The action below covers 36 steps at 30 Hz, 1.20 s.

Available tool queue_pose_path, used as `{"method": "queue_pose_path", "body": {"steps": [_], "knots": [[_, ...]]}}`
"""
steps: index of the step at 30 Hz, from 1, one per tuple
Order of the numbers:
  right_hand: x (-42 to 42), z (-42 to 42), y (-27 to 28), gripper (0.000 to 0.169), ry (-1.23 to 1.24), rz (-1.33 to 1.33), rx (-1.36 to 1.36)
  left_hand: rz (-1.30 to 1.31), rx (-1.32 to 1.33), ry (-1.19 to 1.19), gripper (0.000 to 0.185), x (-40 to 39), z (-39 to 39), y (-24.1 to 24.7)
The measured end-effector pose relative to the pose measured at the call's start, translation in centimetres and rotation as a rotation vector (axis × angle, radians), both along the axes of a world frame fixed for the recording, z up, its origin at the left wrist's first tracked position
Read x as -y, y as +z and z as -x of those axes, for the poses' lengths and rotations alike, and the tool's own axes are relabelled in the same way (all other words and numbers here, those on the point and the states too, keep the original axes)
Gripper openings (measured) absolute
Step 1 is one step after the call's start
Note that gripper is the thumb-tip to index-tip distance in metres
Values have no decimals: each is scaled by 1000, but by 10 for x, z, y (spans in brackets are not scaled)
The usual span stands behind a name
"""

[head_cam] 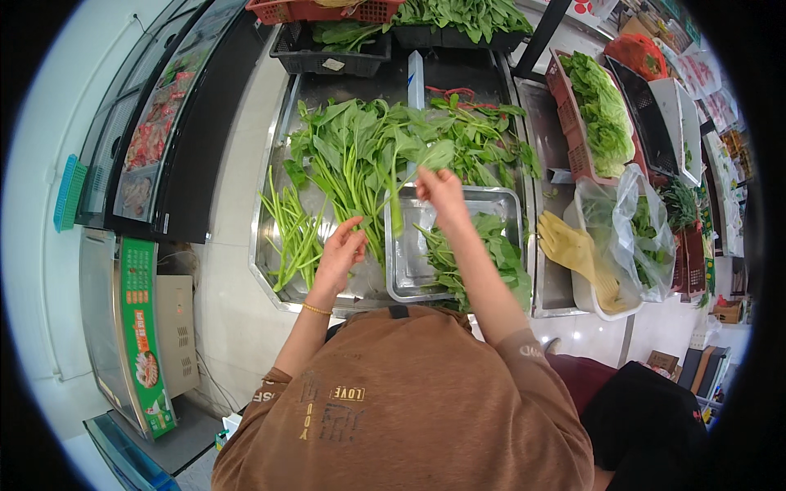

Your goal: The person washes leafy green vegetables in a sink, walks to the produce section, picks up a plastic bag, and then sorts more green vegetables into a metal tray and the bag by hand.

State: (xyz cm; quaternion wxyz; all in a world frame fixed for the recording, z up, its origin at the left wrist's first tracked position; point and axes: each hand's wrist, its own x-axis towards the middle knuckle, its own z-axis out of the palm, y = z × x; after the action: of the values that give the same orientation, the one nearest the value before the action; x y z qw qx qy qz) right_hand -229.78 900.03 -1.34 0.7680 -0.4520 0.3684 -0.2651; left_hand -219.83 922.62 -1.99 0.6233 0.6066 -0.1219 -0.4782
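Observation:
My right hand [441, 191] is over the upper part of a shallow metal tray [514, 202], its fingers closed on a leafy green stem [396, 208] whose leaf shows beside the fingertips. My left hand [345, 248] hovers by the stem ends of a large pile of leafy greens [353, 138]; its fingers are a little apart, and a small leaf piece shows near the fingertips. Bare cut stems [291, 233] lie to its left on the metal table. Loose leaves [485, 245] fill the right part of the tray. More greens [479, 138] lie beyond it.
Black crates [331, 58] and a red crate [276, 11] stand at the far edge. On the right are a crate of lettuce [595, 116], a yellow rubber glove [568, 245] and a white tub [623, 313] with a plastic bag. A person in black [645, 423] is behind at right.

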Motion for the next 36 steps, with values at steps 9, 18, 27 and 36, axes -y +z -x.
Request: {"method": "queue_pose_path", "body": {"steps": [9,18,27,36], "knots": [[8,2,44,21,505,276,31,100,-453,-96,59,64,-10,-26],[73,20,46,18,-300,261,79,294,-920,9,48,77,-30,-35],[-46,19,82,31,347,1460,-53,59,-84,-140,30,18,-12,38],[-67,45,54,15,567,1581,-153,1,91,-140,31,9,16,76]]}}
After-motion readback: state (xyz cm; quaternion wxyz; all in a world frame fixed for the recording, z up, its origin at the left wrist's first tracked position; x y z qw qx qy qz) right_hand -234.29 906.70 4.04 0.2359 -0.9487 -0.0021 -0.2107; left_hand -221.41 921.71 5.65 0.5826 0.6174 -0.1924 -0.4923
